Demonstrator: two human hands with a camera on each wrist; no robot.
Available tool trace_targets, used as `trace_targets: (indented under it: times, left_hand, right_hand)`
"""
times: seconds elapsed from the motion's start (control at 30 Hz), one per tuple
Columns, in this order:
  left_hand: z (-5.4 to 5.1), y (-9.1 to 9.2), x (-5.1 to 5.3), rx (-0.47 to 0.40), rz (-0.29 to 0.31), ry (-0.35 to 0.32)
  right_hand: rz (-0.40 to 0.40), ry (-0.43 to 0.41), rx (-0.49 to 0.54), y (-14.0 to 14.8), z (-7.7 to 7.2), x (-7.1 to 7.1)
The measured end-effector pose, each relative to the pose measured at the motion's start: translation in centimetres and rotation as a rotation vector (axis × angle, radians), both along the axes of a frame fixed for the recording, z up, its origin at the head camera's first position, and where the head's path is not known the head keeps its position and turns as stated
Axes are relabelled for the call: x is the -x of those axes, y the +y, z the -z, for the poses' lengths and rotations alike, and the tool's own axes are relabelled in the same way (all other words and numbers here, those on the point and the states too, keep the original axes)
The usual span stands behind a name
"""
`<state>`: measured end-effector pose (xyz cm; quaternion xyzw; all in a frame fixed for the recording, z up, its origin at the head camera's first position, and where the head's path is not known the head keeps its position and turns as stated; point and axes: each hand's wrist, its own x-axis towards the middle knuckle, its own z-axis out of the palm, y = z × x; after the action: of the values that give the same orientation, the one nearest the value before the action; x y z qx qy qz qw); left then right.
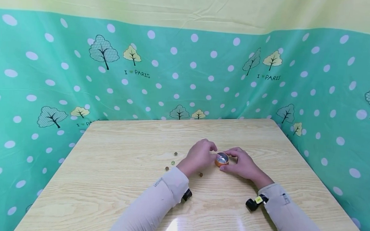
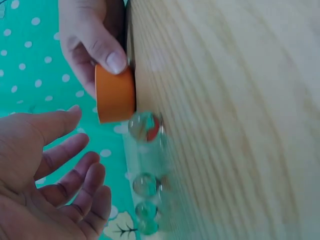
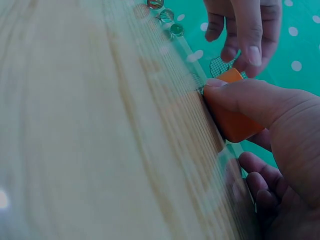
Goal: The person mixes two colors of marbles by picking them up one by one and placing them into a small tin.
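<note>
My right hand (image 1: 243,164) grips a small round orange tin (image 1: 222,159) between thumb and fingers. The tin stands upright on the table, its shiny silver inside facing up. Just left of its rim hovers my left hand (image 1: 201,156); in the left wrist view its fingers are loosely bent and no object shows in them. Glass marbles lie to the left: a brown one (image 1: 201,175) below my left wrist, and a green one (image 1: 172,162) among others farther left. The left wrist view shows one marble (image 2: 144,126) close to the tin's orange wall (image 2: 115,95).
A light wood-grain table (image 1: 115,181) carries everything. Behind it and along its sides hangs a green curtain (image 1: 162,77) with white dots and printed trees. A dark marble (image 1: 176,153) and a brownish marble (image 1: 166,168) lie left of my left hand.
</note>
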<state>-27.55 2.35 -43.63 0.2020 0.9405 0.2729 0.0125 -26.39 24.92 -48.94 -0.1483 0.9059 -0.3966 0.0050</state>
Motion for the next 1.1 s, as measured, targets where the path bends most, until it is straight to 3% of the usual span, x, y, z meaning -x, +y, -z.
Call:
trace_targets:
  times: [0.47, 0.77, 1.1]
  left_hand:
    - [-0.2, -5.1, 0.2, -0.096, -0.059, -0.052]
    - [0.0, -8.3, 0.4, -0.132, -0.144, -0.076]
    - [-0.1, -11.2, 0.8, -0.146, -0.2, -0.08]
  right_hand:
    - [-0.005, 0.01, 0.004, 0.0, -0.1, -0.1]
    - [-0.005, 0.017, 0.024, 0.1, 0.0, 0.0]
    - [-0.02, 0.027, 0.017, 0.0, 0.2, -0.1]
